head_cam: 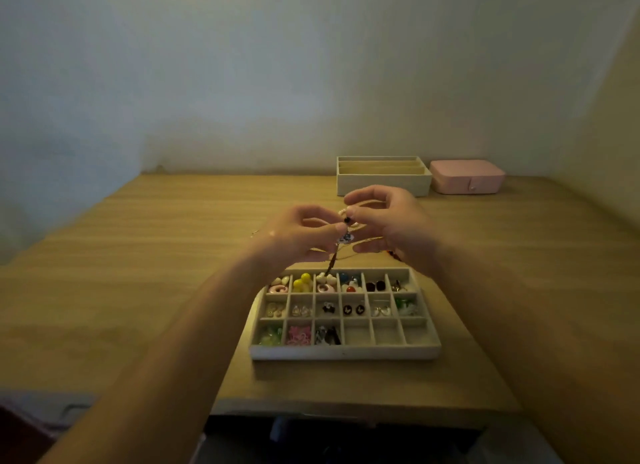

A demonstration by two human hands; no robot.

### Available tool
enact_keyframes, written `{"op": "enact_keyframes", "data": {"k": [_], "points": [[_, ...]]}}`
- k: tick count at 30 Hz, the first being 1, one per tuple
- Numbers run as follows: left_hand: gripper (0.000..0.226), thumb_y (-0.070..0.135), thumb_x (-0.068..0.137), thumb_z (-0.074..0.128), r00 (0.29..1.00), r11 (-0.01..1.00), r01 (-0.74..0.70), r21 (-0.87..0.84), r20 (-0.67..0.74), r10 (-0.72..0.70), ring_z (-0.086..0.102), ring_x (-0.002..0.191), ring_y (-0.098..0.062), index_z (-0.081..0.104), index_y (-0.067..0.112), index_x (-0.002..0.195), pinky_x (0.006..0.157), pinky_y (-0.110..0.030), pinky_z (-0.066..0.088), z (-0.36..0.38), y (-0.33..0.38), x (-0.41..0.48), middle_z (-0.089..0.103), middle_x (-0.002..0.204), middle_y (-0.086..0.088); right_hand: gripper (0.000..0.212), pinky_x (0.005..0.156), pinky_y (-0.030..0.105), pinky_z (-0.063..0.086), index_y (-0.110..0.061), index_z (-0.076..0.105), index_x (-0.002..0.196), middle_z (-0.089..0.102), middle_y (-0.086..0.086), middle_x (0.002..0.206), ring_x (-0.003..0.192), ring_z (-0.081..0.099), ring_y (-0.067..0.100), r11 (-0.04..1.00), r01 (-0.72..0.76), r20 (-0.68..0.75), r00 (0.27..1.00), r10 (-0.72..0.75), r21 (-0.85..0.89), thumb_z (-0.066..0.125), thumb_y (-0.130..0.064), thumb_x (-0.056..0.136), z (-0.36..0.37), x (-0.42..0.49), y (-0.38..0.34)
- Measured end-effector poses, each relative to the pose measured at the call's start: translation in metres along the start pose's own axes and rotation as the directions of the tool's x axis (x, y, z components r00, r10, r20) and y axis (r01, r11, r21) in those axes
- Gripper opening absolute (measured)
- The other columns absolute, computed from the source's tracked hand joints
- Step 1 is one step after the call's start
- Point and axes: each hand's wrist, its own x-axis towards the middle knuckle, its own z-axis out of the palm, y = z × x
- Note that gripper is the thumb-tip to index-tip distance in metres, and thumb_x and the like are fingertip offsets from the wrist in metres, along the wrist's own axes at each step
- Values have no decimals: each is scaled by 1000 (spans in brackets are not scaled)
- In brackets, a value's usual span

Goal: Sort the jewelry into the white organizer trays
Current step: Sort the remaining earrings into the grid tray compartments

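A white compartment tray (344, 353) lies on the wooden table near its front edge. Most of its cells hold small coloured earrings and beads; three cells at the front right are bare. Above and behind the tray, my left hand (298, 236) and my right hand (391, 221) meet and pinch a piece of jewelry (346, 233) between their fingertips. It has a dark bead, a pale bead loop, a small patterned charm and a thin brown strand hanging toward the tray's back row. Its exact shape is blurred.
A taller white organizer (382, 183) with long slots stands at the back of the table (156, 273). A shut pink jewelry box (467, 176) sits to its right. Walls close in behind and on the right. A few small items lie under my hands.
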Motion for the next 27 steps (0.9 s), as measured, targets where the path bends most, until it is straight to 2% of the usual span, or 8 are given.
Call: {"op": "enact_keyframes", "data": {"k": [3, 8, 12, 16, 20, 24, 27], "points": [[16, 15, 85, 75, 999, 999, 18, -30, -31, -19, 69, 75, -18, 68, 8, 98, 72, -30, 59, 1, 1, -24, 74, 85, -9, 22, 70, 35, 63, -12, 63, 117, 71, 11, 106, 80, 76, 25, 999, -15, 7, 1000, 16, -40, 68, -14, 96, 9, -16, -4], [14, 12, 85, 76, 999, 1000, 14, -2, -49, -14, 71, 71, -18, 69, 6, 96, 66, -26, 59, 6, -1, -51, 76, 83, -13, 27, 75, 37, 64, -12, 63, 118, 71, 12, 109, 87, 77, 27, 997, -65, 110, 992, 69, -41, 73, -15, 92, 15, -38, -4], [16, 18, 84, 77, 998, 999, 26, 38, -54, -24, 72, 76, -20, 70, 8, 95, 78, -36, 62, 7, -1, -69, 76, 88, -14, 36, 74, 32, 63, -10, 65, 115, 71, 12, 108, 90, 76, 23, 996, -46, 148, 987, 58, -82, 81, -6, 83, 22, -53, -5], [20, 16, 85, 77, 998, 999, 34, 41, -59, -32, 73, 76, -21, 70, 4, 99, 80, -38, 62, 8, -1, -77, 76, 88, -13, 34, 71, 30, 62, -9, 67, 111, 72, 13, 105, 87, 76, 22, 993, -18, 145, 989, 36, -120, 81, -2, 81, 25, -58, -6], [21, 17, 87, 76, 998, 996, 42, 77, -50, -38, 72, 77, -17, 70, 9, 105, 77, -34, 61, 8, -3, -81, 77, 91, -8, 32, 67, 28, 61, -9, 68, 108, 72, 15, 103, 83, 76, 22, 993, -17, 139, 990, 34, -120, 80, 2, 81, 24, -58, -6], [37, 23, 83, 80, 996, 992, 78, 98, 29, -81, 69, 82, -13, 66, 17, 117, 72, -31, 56, 9, -10, -82, 76, 98, -4, 30, 66, 27, 60, -10, 69, 105, 72, 13, 101, 82, 77, 19, 991, -30, 116, 992, 46, -131, 80, 3, 80, 24, -55, -3], [40, 20, 81, 83, 994, 991, 96, 89, 37, -99, 67, 78, -15, 66, 16, 117, 69, -33, 53, 11, -15, -80, 76, 90, -3, 33, 65, 25, 60, -9, 69, 106, 73, 11, 100, 82, 76, 16, 986, -55, 108, 991, 73, -156, 81, 4, 78, 23, -51, 1]]}}
